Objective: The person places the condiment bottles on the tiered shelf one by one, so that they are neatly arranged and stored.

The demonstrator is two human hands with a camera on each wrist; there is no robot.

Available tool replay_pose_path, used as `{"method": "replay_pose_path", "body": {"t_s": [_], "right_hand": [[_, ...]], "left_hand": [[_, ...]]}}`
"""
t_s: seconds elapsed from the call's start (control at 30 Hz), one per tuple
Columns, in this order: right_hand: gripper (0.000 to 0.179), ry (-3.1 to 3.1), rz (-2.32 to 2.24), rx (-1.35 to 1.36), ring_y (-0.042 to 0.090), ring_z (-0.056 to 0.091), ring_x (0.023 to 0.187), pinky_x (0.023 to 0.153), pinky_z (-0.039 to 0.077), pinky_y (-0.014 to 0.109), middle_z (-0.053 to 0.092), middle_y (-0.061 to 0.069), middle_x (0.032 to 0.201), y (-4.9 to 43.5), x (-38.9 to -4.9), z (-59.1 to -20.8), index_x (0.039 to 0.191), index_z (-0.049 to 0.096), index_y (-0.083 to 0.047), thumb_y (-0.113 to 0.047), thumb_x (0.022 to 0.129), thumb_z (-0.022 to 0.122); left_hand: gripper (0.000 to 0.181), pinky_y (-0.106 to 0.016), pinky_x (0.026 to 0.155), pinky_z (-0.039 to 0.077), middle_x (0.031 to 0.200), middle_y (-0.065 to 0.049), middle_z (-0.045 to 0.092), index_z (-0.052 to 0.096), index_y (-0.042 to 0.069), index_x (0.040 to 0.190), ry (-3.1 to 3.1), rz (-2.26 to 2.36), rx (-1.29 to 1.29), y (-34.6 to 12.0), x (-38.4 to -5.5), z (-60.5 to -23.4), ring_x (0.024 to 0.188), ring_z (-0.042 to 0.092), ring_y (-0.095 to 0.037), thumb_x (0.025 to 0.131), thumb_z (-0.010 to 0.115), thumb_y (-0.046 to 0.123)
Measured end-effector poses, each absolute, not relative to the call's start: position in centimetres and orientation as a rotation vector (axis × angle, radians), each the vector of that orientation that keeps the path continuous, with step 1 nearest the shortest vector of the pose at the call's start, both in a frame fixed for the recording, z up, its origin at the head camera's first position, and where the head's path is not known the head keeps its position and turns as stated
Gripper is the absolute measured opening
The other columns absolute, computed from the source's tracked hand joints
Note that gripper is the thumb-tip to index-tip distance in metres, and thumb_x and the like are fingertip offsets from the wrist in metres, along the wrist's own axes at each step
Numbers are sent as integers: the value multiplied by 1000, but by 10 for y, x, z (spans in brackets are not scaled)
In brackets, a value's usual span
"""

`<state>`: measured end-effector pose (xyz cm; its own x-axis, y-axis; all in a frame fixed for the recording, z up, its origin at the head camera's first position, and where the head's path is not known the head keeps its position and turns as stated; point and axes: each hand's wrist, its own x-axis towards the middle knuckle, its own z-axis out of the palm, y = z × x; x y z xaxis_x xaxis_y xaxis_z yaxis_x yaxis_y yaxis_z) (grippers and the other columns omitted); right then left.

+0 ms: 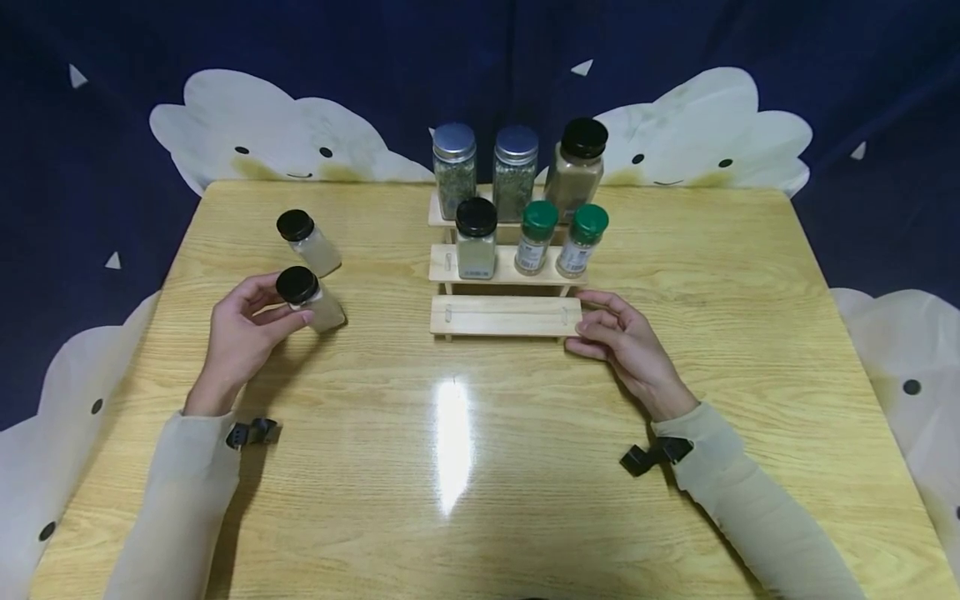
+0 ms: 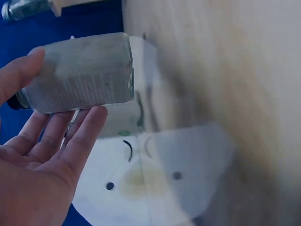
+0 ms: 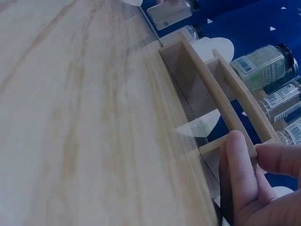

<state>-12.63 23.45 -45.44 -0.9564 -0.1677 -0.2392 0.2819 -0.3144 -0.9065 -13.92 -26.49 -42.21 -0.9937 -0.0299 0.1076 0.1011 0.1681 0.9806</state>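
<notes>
At the left side of the table, my left hand [image 1: 243, 329] grips a black-lidded glass spice jar [image 1: 326, 311] between thumb and fingers. The left wrist view shows the jar's clear, square-edged body [image 2: 84, 73] filled with pale powder. Just behind it is a second black-lidded jar [image 1: 318, 252]. My right hand [image 1: 636, 346] pinches the right end of the lowest step of a wooden three-tier spice rack [image 1: 506, 306]. Close up in the right wrist view, the index finger [image 3: 242, 165] lies along that step's end, with the thumb opposite it.
On the rack's middle step stand a black-lidded jar [image 1: 476, 242] and two green-capped jars, one nearer the centre [image 1: 531, 242]. Its top step carries two silver-lidded herb jars and a black-lidded brown jar [image 1: 573, 179]. Dark blue cloth with white clouds hangs around the wooden table [image 1: 712, 275].
</notes>
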Motion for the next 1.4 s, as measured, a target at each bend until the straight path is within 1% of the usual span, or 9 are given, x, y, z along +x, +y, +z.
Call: {"method": "replay_pose_path", "body": {"t_s": [0.13, 0.43, 0.53, 0.63, 0.73, 0.93, 1.2, 1.3, 1.4], "right_hand": [[50, 1648, -2336, 146, 17, 71, 87, 88, 68, 37, 67, 6, 94, 234, -127, -454, 152, 42, 9, 20, 105, 51], [47, 1649, -2330, 165, 17, 71, 87, 89, 67, 37, 67, 6, 95, 233, -127, -453, 151, 45, 7, 19, 105, 51], [47, 1645, -2336, 169, 17, 71, 87, 89, 68, 37, 67, 6, 95, 233, -128, -453, 150, 47, 6, 20, 105, 51], [46, 1633, -2344, 172, 17, 71, 86, 89, 68, 37, 67, 6, 95, 233, -128, -453, 148, 48, 5, 20, 105, 51], [46, 1631, -2344, 170, 17, 71, 86, 88, 68, 37, 67, 6, 95, 233, -129, -453, 148, 48, 5, 20, 105, 51], [46, 1635, -2342, 169, 17, 71, 87, 88, 68, 37, 67, 6, 95, 235, -128, -452, 148, 48, 5, 20, 105, 51], [45, 1630, -2341, 172, 17, 71, 87, 88, 68, 37, 67, 6, 95, 234, -127, -453, 147, 48, 4, 20, 105, 52], [45, 1631, -2342, 171, 17, 71, 87, 88, 68, 37, 67, 6, 95, 235, -127, -453, 147, 48, 5, 20, 105, 52], [44, 1626, -2347, 167, 16, 71, 87, 88, 68, 37, 67, 6, 95, 235, -126, -454, 147, 48, 5, 20, 105, 51]], "left_hand": [[50, -17, 91, 61, 119, 1, 74, 75, 5, 127, -2300, -1959, -148, -257, -139, -413, 108, 70, -12, 85, 82, -20], [50, -19, 92, 62, 117, -1, 74, 75, 3, 128, -2311, -1944, -295, -226, -138, -394, 108, 70, -15, 84, 83, -19], [49, -20, 91, 62, 115, 0, 75, 74, -2, 127, -2312, -1933, -334, -213, -138, -391, 107, 71, -15, 82, 84, -19], [49, -22, 91, 63, 114, 1, 75, 71, -10, 127, -2317, -1924, -385, -201, -140, -389, 107, 71, -16, 81, 84, -20], [51, -23, 91, 63, 114, 2, 75, 69, -12, 129, -2339, -1903, -438, -189, -142, -388, 107, 70, -17, 80, 85, -19], [53, -26, 93, 64, 116, 1, 75, 70, -10, 129, -2350, -1929, -541, -165, -148, -387, 108, 71, -19, 80, 87, -17], [56, -32, 94, 65, 121, -15, 75, 69, -8, 132, -2375, -1973, -640, -132, -153, -388, 109, 71, -18, 80, 90, -14], [56, -34, 95, 65, 123, -17, 74, 69, -8, 133, -2392, -1984, -674, -121, -154, -385, 110, 71, -18, 81, 90, -12], [54, -36, 96, 65, 124, -17, 74, 70, -7, 132, -2391, -2008, -713, -111, -156, -383, 111, 72, -22, 82, 90, -11]]}}
